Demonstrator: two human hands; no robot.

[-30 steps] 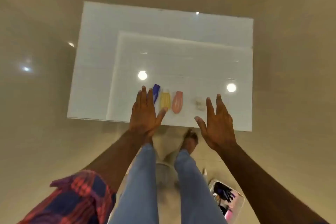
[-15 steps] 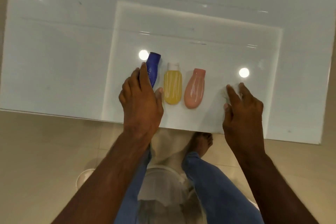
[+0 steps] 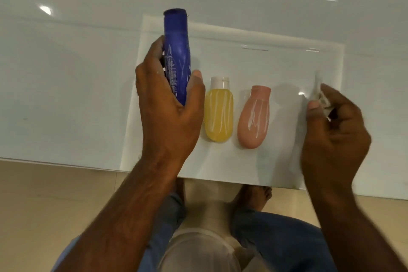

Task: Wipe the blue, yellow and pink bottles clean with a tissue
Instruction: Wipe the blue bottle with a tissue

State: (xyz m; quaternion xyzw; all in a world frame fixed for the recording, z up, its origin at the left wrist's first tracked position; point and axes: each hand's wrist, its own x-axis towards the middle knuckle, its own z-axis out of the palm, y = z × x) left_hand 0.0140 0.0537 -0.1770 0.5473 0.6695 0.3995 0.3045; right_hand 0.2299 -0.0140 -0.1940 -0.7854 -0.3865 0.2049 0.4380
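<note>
Left grip [image 3: 170,104] wraps blue bottle [image 3: 176,51], right grip [image 3: 331,128] pinches tissue [image 3: 320,97]; smeared bottle could slip onto yellow bottle [image 3: 218,115] just beside.

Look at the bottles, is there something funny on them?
Yes. White streaks run down the blue bottle held in the left hand, and down the yellow bottle and pink bottle lying on the white table. They look smeared, not clean. The right hand pinches a crumpled tissue.
</note>
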